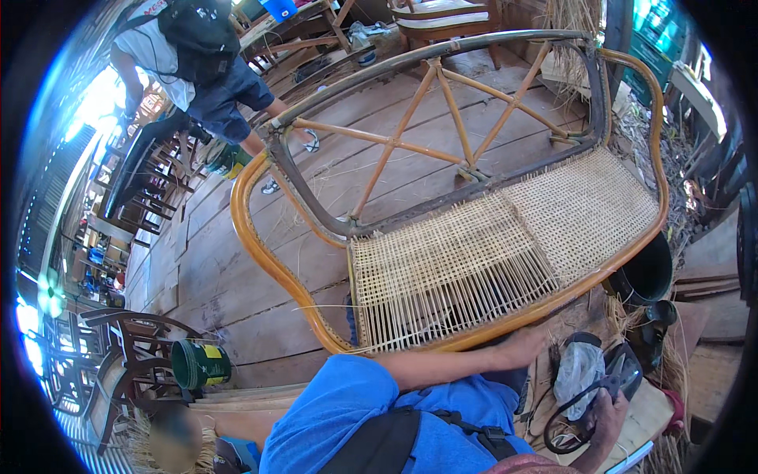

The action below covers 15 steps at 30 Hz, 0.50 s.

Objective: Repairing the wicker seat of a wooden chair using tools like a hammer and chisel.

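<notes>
A rattan settee frame (444, 343) stands in front of me, its seat covered in woven cane (580, 201). On the left half of the seat the weave is partly done, with loose parallel cane strands (410, 312) running toward the front rail. My left forearm reaches across below that rail, and my left hand (523, 348) is near its underside; its fingers are too blurred to read. My right hand (608, 409), lower right, is closed on a dark object (626, 371) with a black looped strap. Beside it lies a clear plastic bag (579, 378).
A dark bucket (643, 272) stands right of the settee, near loose fibre strands. A green bucket (201, 364) and dark wooden chairs (118, 355) are at left. Another person (225, 87) with a backpack stands on the plank floor (237, 261) at upper left.
</notes>
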Each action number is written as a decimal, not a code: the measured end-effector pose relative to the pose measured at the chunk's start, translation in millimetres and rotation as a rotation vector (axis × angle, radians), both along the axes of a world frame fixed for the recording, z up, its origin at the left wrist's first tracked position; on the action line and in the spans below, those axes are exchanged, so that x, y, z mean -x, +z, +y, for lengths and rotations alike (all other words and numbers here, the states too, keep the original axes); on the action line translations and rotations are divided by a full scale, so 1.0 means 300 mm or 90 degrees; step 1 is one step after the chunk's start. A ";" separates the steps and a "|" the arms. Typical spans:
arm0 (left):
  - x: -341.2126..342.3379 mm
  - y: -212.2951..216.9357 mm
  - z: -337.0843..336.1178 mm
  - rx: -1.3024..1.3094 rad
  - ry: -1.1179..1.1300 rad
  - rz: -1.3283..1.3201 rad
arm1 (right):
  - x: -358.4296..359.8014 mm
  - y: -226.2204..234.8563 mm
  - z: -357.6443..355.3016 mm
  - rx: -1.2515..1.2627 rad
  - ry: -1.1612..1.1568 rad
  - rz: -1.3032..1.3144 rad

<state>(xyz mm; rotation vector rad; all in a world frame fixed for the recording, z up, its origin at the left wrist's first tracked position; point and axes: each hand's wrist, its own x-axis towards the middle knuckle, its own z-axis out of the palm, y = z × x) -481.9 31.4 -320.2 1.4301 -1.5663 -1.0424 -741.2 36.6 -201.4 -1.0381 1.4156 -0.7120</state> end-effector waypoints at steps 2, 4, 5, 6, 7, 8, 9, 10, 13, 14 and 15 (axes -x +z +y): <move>0.059 -0.125 0.059 -0.087 -0.153 -0.009 | -0.101 0.057 0.004 -0.071 -0.013 0.000; 0.059 -0.129 0.045 -0.019 -0.249 -0.014 | -0.162 0.041 0.014 -0.089 0.058 -0.005; 0.044 -0.128 0.044 0.055 -0.355 -0.027 | -0.199 0.037 0.023 -0.101 0.078 -0.012; 0.019 -0.084 0.050 -0.006 -0.334 -0.041 | -0.220 0.015 0.029 -0.133 0.100 0.005; -0.015 -0.018 0.047 -0.074 -0.316 -0.050 | -0.240 -0.014 0.040 -0.119 0.096 -0.078; -0.087 0.069 0.057 -0.098 -0.291 -0.079 | -0.265 -0.028 0.049 -0.105 0.085 -0.163; -0.193 0.113 0.068 -0.111 -0.279 -0.109 | -0.315 -0.040 0.056 -0.132 0.090 -0.146; -0.299 0.113 0.094 -0.122 -0.260 -0.125 | -0.387 -0.043 0.067 -0.167 0.114 -0.269; -0.611 0.210 0.231 -0.252 -0.102 -0.198 | -0.503 -0.087 0.048 -0.281 0.239 -0.371; -0.738 0.104 0.319 -0.130 0.008 -0.209 | -0.541 -0.106 0.033 -0.343 0.347 -0.357; -0.826 0.176 0.379 -0.149 0.177 -0.184 | -0.594 -0.101 -0.004 -0.352 0.406 -0.263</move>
